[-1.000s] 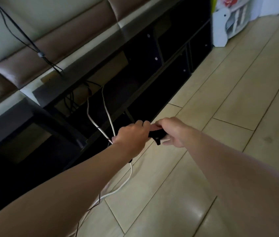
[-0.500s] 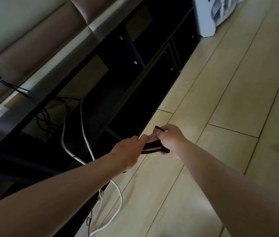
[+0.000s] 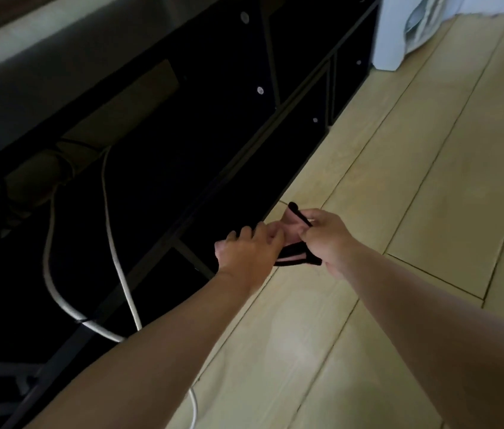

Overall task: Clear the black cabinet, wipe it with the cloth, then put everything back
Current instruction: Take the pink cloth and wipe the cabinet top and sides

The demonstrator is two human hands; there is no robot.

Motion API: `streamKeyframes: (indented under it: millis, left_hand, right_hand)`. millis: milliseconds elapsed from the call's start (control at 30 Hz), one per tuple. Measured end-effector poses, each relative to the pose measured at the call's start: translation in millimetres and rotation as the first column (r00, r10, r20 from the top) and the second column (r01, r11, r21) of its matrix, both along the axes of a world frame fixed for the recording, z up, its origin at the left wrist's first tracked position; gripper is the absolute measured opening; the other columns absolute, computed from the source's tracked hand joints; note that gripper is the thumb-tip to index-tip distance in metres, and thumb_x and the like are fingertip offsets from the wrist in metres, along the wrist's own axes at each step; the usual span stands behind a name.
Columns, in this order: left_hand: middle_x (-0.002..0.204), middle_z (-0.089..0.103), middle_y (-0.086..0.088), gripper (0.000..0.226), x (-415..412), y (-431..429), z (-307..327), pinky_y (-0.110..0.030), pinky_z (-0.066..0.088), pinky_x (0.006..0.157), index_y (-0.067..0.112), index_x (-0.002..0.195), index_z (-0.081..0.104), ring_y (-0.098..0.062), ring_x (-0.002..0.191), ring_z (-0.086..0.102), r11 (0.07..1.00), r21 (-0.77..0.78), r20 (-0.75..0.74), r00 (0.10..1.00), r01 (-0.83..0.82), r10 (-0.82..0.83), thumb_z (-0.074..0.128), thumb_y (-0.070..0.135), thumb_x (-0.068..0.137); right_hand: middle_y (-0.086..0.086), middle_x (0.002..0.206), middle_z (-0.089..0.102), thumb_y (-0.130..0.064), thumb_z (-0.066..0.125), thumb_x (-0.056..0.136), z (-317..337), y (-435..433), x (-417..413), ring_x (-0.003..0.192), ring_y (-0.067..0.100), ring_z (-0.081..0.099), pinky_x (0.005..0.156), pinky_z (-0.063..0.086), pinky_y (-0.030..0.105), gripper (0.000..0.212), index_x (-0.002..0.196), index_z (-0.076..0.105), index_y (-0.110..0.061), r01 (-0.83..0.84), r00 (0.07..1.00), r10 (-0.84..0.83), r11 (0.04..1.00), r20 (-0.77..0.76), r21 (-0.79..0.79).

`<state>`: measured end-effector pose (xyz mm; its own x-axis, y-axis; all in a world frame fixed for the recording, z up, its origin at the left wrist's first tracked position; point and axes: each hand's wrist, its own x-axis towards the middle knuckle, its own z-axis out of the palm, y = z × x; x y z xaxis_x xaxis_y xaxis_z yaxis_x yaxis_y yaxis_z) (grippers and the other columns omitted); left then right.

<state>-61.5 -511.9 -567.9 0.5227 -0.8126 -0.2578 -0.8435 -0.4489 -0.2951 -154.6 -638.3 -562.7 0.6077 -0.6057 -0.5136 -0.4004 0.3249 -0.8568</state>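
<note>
Both hands hold a small pink cloth with black edging (image 3: 292,258) above the wooden floor, just in front of the black cabinet (image 3: 213,119). My left hand (image 3: 249,252) grips its left end. My right hand (image 3: 326,239) pinches the right end, with a black strip sticking up past the fingers. The cabinet's open shelves are dark and their contents are hard to make out.
Two white cables (image 3: 111,230) hang out of the cabinet and run under my left forearm to the floor. Dark cables are bunched at the cabinet's left. A white unit (image 3: 399,29) stands on the floor at the cabinet's far end. Pale wooden floorboards (image 3: 414,181) spread to the right.
The view has shifted right and down along the cabinet. My hands have drawn the cloth apart, so more of its pink face shows between them.
</note>
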Motion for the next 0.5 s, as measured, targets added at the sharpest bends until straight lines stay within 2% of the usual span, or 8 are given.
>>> streamKeyframes:
  millis: [67, 133, 167, 267, 300, 367, 433, 500]
  left_hand:
    - [0.146, 0.034, -0.016, 0.09, 15, -12, -8, -0.057, 0.049, 0.092, 0.025, 0.15, 0.015, -0.04, 0.124, 0.045, 0.998, 0.055, 0.045, 0.999, 0.023, -0.025, 0.074, 0.018, 0.083]
    - [0.153, 0.026, -0.023, 0.089, 33, -28, -14, -0.062, 0.044, 0.1, 0.02, 0.154, 0.013, -0.046, 0.132, 0.039, 0.993, 0.1, 0.123, 0.99, 0.056, -0.068, 0.071, 0.019, 0.087]
    - [0.156, 0.022, -0.027, 0.086, 40, -34, -17, -0.066, 0.039, 0.102, 0.016, 0.156, 0.012, -0.049, 0.135, 0.036, 0.992, 0.113, 0.161, 0.985, 0.05, -0.068, 0.068, 0.019, 0.09]
    - [0.157, 0.017, -0.034, 0.085, 54, -41, -29, -0.073, 0.03, 0.106, 0.007, 0.156, 0.008, -0.054, 0.14, 0.027, 0.984, 0.165, 0.194, 0.98, -0.067, 0.034, 0.064, 0.019, 0.093]
    - [0.157, 0.015, -0.036, 0.086, 57, -39, -33, -0.073, 0.028, 0.108, 0.004, 0.157, 0.005, -0.055, 0.142, 0.024, 0.977, 0.183, 0.198, 0.977, -0.112, 0.075, 0.063, 0.02, 0.094]
    - [0.157, 0.011, -0.038, 0.083, 68, -35, -44, -0.072, 0.025, 0.111, 0.002, 0.157, -0.001, -0.056, 0.145, 0.018, 0.96, 0.204, 0.193, 0.969, -0.194, 0.155, 0.056, 0.018, 0.099]
    - [0.157, 0.008, -0.04, 0.078, 76, -30, -52, -0.071, 0.021, 0.114, -0.001, 0.157, -0.004, -0.056, 0.146, 0.013, 0.934, 0.224, 0.16, 0.956, -0.278, 0.247, 0.049, 0.016, 0.103]
    - [0.159, 0.003, -0.038, 0.075, 83, -30, -60, -0.07, 0.017, 0.115, -0.001, 0.157, -0.007, -0.056, 0.147, 0.007, 0.904, 0.225, 0.103, 0.931, -0.364, 0.349, 0.045, 0.015, 0.104]
  right_hand:
    - [0.007, 0.108, 0.071, -0.006, 0.05, 0.102, -15, -8, 17, 0.091, 0.023, 0.072, 0.073, 0.06, 0.035, 0.031, 0.114, 0.067, -0.029, -0.015, 1.0, 0.016, 1.0, 0.018, -0.012]
    - [0.008, 0.106, 0.072, -0.004, 0.049, 0.103, -26, -19, 37, 0.092, 0.024, 0.072, 0.079, 0.062, 0.04, 0.03, 0.105, 0.067, -0.028, -0.005, 0.999, 0.007, 0.999, 0.048, -0.047]
    - [0.009, 0.105, 0.072, -0.003, 0.048, 0.103, -31, -23, 48, 0.091, 0.025, 0.072, 0.077, 0.063, 0.041, 0.03, 0.106, 0.067, -0.025, 0.003, 0.997, 0.0, 0.999, 0.074, -0.044]
    - [0.007, 0.101, 0.068, 0.001, 0.045, 0.104, -33, -25, 75, 0.08, 0.021, 0.07, 0.05, 0.058, 0.029, 0.031, 0.112, 0.066, -0.02, -0.006, 0.989, -0.001, 0.999, 0.146, 0.045]
    - [0.008, 0.106, 0.067, 0.001, 0.047, 0.103, -34, -23, 84, 0.084, 0.023, 0.069, 0.051, 0.058, 0.029, 0.031, 0.117, 0.065, -0.02, -0.026, 0.988, 0.018, 0.998, 0.151, 0.052]
    - [0.01, 0.125, 0.064, -0.004, 0.052, 0.101, -38, -20, 101, 0.103, 0.026, 0.065, 0.073, 0.059, 0.032, 0.037, 0.134, 0.06, -0.018, -0.095, 0.988, 0.091, 0.995, 0.128, 0.028]
    - [0.009, 0.142, 0.056, -0.007, 0.053, 0.101, -48, -15, 118, 0.123, 0.025, 0.056, 0.094, 0.05, 0.03, 0.045, 0.144, 0.054, -0.019, -0.173, 0.981, 0.174, 0.985, 0.087, -0.023]
    - [0.008, 0.15, 0.05, -0.005, 0.05, 0.101, -60, -13, 132, 0.134, 0.024, 0.049, 0.097, 0.042, 0.026, 0.049, 0.146, 0.052, -0.023, -0.238, 0.969, 0.242, 0.968, 0.048, -0.075]
